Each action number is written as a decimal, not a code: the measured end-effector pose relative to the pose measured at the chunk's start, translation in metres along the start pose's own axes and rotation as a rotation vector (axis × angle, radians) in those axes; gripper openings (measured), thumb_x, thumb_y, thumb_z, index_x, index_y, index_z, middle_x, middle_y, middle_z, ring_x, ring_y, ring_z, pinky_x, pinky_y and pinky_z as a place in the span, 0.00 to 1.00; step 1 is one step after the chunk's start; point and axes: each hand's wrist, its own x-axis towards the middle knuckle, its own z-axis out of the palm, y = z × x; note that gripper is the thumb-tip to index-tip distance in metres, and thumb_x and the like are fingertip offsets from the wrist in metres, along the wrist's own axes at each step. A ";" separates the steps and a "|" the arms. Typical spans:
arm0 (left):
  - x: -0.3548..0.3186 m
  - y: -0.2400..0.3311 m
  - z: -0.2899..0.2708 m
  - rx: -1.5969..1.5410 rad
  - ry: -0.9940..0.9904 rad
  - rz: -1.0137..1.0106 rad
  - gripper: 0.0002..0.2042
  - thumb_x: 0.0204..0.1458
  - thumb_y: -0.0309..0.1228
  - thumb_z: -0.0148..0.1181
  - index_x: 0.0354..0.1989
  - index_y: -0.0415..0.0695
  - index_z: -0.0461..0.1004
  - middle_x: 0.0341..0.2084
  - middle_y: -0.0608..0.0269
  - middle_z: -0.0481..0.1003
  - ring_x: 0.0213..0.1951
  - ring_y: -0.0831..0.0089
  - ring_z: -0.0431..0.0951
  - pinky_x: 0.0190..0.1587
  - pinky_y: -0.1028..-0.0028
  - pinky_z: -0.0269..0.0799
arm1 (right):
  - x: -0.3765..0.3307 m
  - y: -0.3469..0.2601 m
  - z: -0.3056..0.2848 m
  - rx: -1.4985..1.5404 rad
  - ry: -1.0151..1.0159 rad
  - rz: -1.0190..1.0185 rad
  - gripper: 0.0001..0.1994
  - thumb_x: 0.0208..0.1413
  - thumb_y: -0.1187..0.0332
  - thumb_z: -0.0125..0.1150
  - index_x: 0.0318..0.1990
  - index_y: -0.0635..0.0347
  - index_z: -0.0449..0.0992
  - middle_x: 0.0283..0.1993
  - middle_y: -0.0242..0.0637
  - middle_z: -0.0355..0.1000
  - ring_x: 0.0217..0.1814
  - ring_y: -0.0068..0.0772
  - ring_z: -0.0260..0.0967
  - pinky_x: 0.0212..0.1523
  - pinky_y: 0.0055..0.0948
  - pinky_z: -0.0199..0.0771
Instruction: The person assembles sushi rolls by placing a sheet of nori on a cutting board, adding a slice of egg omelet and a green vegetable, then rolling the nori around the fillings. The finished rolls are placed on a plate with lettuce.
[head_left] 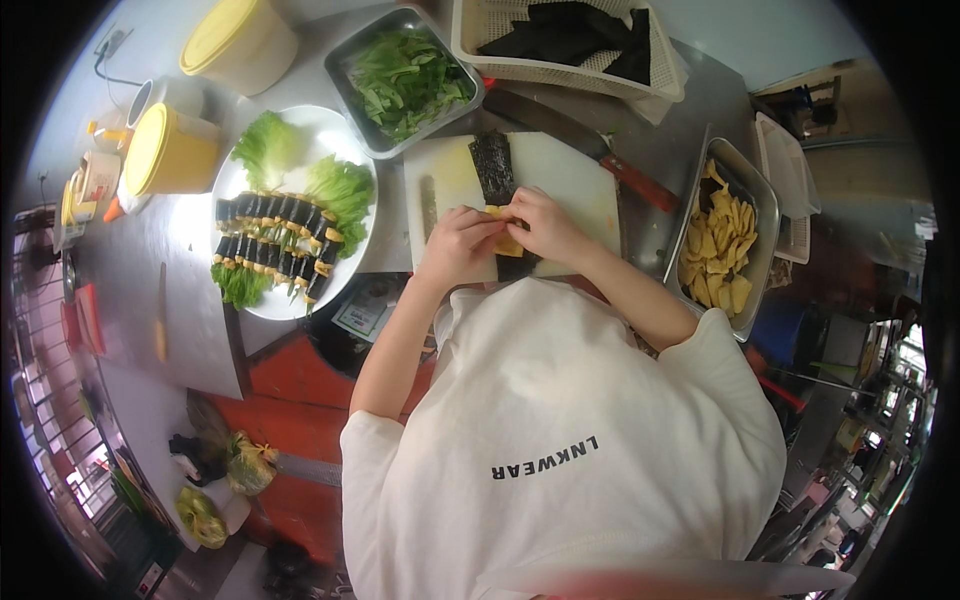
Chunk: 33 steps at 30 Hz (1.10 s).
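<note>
My left hand (460, 240) and my right hand (543, 226) meet over a white cutting board (585, 175). Their closed fingertips pinch a folded yellow slice (510, 246), partly covered by the fingers. It lies over a dark strip of seaweed (492, 168), which stretches away from me along the board; a bit of dark sheet also shows on the near side. To the left, a round white plate (357, 240) carries rows of seaweed-wrapped rolls (275, 236) with green and yellow ends, beside lettuce leaves (338, 196).
A cleaver (555, 130) with a wooden handle lies along the board's far right. Behind are a metal tray of green leaves (405, 85) and a basket of seaweed sheets (570, 40). A metal tray of yellow slices (722, 245) stands right; yellow-lidded tubs (172, 150) stand left.
</note>
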 end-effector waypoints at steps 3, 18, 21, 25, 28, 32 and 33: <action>-0.002 -0.005 -0.003 -0.022 -0.051 0.009 0.10 0.40 0.19 0.65 0.34 0.38 0.79 0.30 0.61 0.77 0.34 0.63 0.74 0.40 0.67 0.70 | -0.004 0.001 -0.004 0.078 0.025 0.008 0.08 0.44 0.74 0.64 0.34 0.63 0.76 0.33 0.39 0.68 0.40 0.41 0.66 0.42 0.35 0.69; -0.001 0.011 -0.019 0.011 -0.214 -0.031 0.25 0.33 0.39 0.73 0.40 0.37 0.78 0.39 0.58 0.74 0.41 0.59 0.71 0.49 0.66 0.66 | -0.057 -0.002 -0.010 -0.022 -0.053 -0.214 0.07 0.45 0.74 0.66 0.34 0.57 0.78 0.34 0.34 0.68 0.39 0.35 0.66 0.41 0.33 0.68; 0.000 0.015 -0.019 0.021 -0.184 -0.028 0.25 0.33 0.42 0.73 0.39 0.38 0.78 0.37 0.59 0.74 0.41 0.59 0.71 0.48 0.66 0.66 | -0.054 -0.010 -0.009 0.175 0.008 -0.008 0.06 0.46 0.74 0.65 0.33 0.58 0.77 0.33 0.34 0.68 0.38 0.36 0.66 0.42 0.33 0.68; -0.005 0.014 -0.010 0.093 -0.139 -0.017 0.21 0.38 0.40 0.71 0.38 0.38 0.79 0.37 0.60 0.74 0.40 0.61 0.72 0.46 0.66 0.65 | -0.039 -0.018 -0.004 0.119 0.165 -0.060 0.04 0.50 0.75 0.61 0.33 0.61 0.72 0.34 0.38 0.68 0.37 0.41 0.66 0.40 0.35 0.68; -0.006 0.016 -0.003 0.134 -0.090 -0.019 0.15 0.42 0.35 0.69 0.34 0.38 0.79 0.36 0.60 0.75 0.38 0.62 0.72 0.44 0.66 0.65 | -0.036 -0.016 0.001 0.113 0.181 -0.007 0.04 0.52 0.75 0.59 0.33 0.62 0.69 0.33 0.40 0.68 0.36 0.44 0.66 0.38 0.37 0.68; -0.006 0.015 0.001 0.143 -0.054 -0.019 0.07 0.43 0.29 0.67 0.28 0.39 0.78 0.33 0.61 0.75 0.36 0.62 0.72 0.42 0.66 0.65 | -0.029 -0.016 0.007 0.097 0.215 0.024 0.04 0.53 0.75 0.57 0.33 0.63 0.68 0.31 0.41 0.68 0.35 0.44 0.66 0.36 0.37 0.68; -0.007 0.014 0.003 0.132 -0.024 -0.031 0.06 0.43 0.28 0.67 0.27 0.39 0.78 0.32 0.61 0.75 0.35 0.62 0.72 0.41 0.66 0.65 | -0.028 -0.015 0.009 0.095 0.228 0.036 0.04 0.53 0.76 0.57 0.33 0.62 0.68 0.30 0.41 0.68 0.34 0.44 0.67 0.36 0.37 0.68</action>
